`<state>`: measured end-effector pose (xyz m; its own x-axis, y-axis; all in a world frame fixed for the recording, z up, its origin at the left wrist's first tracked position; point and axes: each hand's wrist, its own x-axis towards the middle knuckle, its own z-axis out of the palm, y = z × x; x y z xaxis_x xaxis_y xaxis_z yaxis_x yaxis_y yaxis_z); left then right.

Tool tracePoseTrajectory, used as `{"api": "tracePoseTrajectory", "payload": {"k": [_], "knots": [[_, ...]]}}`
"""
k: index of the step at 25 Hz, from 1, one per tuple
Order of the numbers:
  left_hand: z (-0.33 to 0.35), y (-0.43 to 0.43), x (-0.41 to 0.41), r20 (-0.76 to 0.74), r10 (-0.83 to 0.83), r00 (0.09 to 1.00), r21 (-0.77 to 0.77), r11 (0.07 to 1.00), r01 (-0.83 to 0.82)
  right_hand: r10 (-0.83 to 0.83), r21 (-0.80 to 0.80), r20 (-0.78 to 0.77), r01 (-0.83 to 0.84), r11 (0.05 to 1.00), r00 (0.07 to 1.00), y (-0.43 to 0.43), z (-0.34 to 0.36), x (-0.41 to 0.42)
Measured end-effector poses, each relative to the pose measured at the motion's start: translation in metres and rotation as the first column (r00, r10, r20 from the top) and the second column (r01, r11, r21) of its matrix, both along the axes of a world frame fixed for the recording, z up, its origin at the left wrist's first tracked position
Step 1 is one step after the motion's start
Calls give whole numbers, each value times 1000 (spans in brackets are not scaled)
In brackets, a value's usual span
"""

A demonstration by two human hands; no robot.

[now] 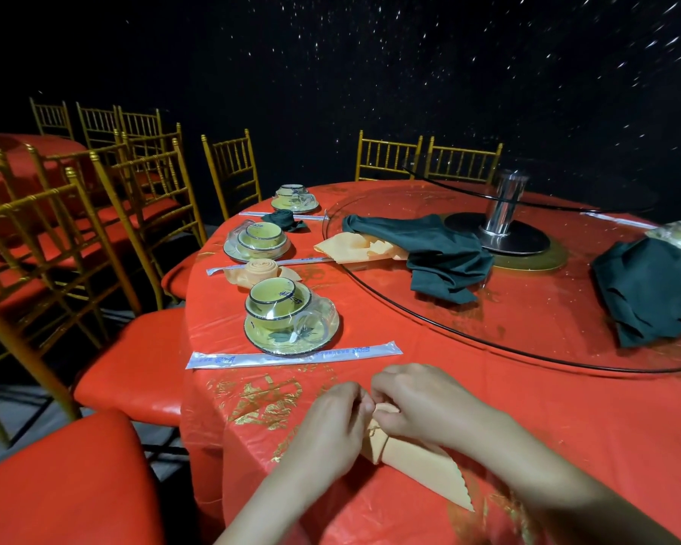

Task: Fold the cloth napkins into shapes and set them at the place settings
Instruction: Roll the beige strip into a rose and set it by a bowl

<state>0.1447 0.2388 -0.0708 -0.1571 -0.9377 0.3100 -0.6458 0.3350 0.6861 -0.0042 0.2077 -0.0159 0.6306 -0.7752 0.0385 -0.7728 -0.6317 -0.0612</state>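
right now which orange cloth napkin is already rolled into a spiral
The rolled orange cloth napkin between the two nearest wrapped bowl sets; the others are flat-folded or loosely crumpled.

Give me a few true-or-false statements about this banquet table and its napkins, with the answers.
1. The left hand and right hand both hold an orange napkin. True.
2. The rolled orange napkin sits on the glass turntable. False: it lies on the red tablecloth, between two bowl sets.
3. A crumpled dark green napkin lies on the turntable. True.
4. The nearest bowl set is unwrapped. False: clear plastic film covers it.
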Motion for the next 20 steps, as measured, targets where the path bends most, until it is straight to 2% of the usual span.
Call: {"api": "tracePoseTrajectory", "payload": {"k": [2,5,8,11,14,16,19,20], "knots": [[-1,2,-1,5,17,1000,-34,999,-17,-24,-49,-18,23,999,1000,0,-4,2],[-3,5,-5,24,28,999,-100,995,-26,-21,-213,38,29,977,999,7,-15,7],[-8,7,-9,-23,13,1000,-123,992,-15,-72,-254,89,93,963,993,8,-23,4],[-9,6,-6,-149,123,981,8,992,-124,-118,-93,197,138,986,973,7,-26,1],[-7,4,-4,-141,190,972,129,977,-172,-136,-44,215,149,988,967,4,-20,0],[-5,7,-7,-140,186,973,105,980,-172,-137,32,164,134,991,977,1,-9,-1],[-8,11,-8,-146,128,981,62,991,-120,-130,-53,-40,127,990,991,-4,0,4],[-9,11,-7,-148,111,983,56,993,-104,-129,-99,-60,123,987,990,-2,-1,8]]}}
